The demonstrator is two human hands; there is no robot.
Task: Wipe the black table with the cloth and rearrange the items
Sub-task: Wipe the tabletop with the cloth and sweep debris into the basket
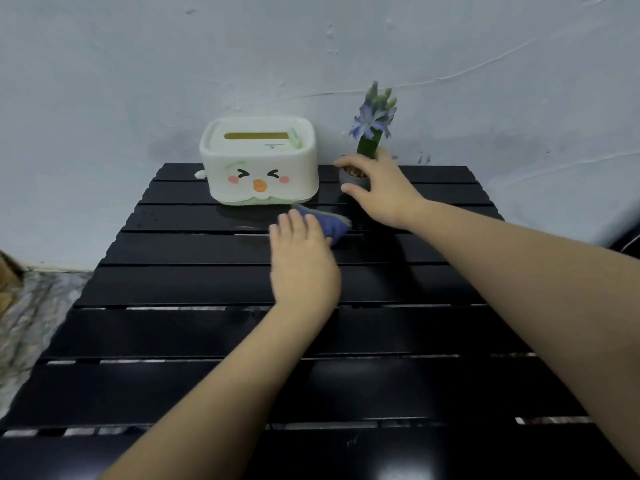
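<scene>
table (173, 341): 1 | tissue box (259, 174): 1 | flower pot (355, 176): 1 | cloth (329, 223): 1 | hands: 2

A pale blue-grey plaster wall (311, 46) fills the upper field, marked by cracks, chips and dark smudges near its base. A mottled grey floor (31, 306) shows at lower left. Lighting is dim and even.

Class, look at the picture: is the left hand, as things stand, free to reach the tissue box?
Probably yes. The left hand rests on the purple cloth just in front of the tissue box, with only bare black table between them.
</scene>
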